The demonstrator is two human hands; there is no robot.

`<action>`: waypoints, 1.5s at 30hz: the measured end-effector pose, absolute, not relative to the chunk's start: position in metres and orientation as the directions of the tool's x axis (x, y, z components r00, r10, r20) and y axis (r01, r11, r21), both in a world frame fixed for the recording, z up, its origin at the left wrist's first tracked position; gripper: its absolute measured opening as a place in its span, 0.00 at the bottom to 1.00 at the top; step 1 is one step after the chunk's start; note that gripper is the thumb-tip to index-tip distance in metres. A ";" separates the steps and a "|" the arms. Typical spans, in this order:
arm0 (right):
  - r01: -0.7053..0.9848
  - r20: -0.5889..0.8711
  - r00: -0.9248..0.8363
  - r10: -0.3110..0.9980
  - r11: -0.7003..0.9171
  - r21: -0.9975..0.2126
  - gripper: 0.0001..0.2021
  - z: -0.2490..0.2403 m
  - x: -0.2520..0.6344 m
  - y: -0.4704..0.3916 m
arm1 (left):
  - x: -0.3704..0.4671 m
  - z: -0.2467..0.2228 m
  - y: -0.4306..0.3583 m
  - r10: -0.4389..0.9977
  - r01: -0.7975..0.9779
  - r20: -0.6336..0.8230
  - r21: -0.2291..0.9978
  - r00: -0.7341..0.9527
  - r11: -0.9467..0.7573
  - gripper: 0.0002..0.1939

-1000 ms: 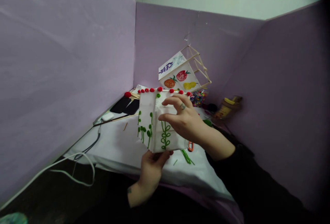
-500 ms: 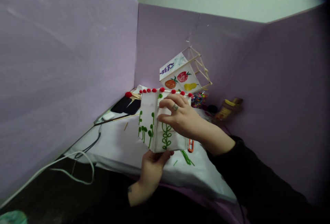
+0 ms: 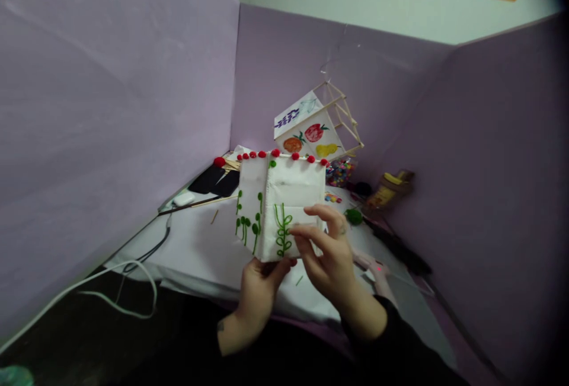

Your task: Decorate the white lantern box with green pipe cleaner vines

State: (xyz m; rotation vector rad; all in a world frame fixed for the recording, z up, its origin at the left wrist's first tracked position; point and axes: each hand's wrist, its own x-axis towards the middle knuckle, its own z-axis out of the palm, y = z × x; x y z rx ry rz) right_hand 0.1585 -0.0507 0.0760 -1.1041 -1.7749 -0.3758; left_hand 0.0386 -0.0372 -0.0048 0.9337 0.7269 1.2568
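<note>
My left hand (image 3: 258,294) grips the bottom edge of a white box-shaped lantern (image 3: 296,187), holding it upright above the table. Red pom-poms (image 3: 276,153) line its top edge, and green stems and leaves (image 3: 283,232) decorate its two visible faces. My right hand (image 3: 326,252) is in front of the right face, low down, its fingers apart and near the green leaf shape. Whether a fingertip touches the surface cannot be made out.
Behind stands a stick-framed box (image 3: 315,131) with painted fruit. Dark phones (image 3: 208,179), a white case (image 3: 184,198) and cables (image 3: 151,252) lie left. A bag of colored beads (image 3: 340,171), a green ball (image 3: 354,216) and a yellow-brown object (image 3: 387,189) are right.
My right hand has moved down from the upper part of the lantern's right face, uncovering it, and its fingers have spread. My left hand still holds the lantern, which has shifted slightly left.
</note>
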 end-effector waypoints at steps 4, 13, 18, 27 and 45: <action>0.791 0.858 0.003 0.514 0.524 -0.317 0.10 0.053 0.150 -0.052 | 0.038 -0.001 -0.037 0.983 -0.464 0.047 0.885 0.179 0.042 0.14; 0.782 0.845 0.037 0.534 0.511 -0.358 0.09 0.048 0.148 -0.045 | 0.040 -0.009 -0.036 0.987 -0.442 0.026 0.896 0.157 0.047 0.14; 0.787 0.849 0.048 0.526 0.503 -0.356 0.09 0.045 0.149 -0.044 | 0.040 -0.005 -0.038 0.988 -0.473 0.000 0.878 0.154 0.074 0.14; 0.778 0.853 0.047 0.520 0.516 -0.358 0.10 0.046 0.149 -0.047 | 0.041 -0.004 -0.039 0.988 -0.464 -0.010 0.882 0.157 0.083 0.15; 0.763 0.858 0.062 0.510 0.529 -0.370 0.10 0.043 0.150 -0.047 | 0.040 -0.007 -0.039 0.986 -0.464 -0.006 0.882 0.169 0.085 0.13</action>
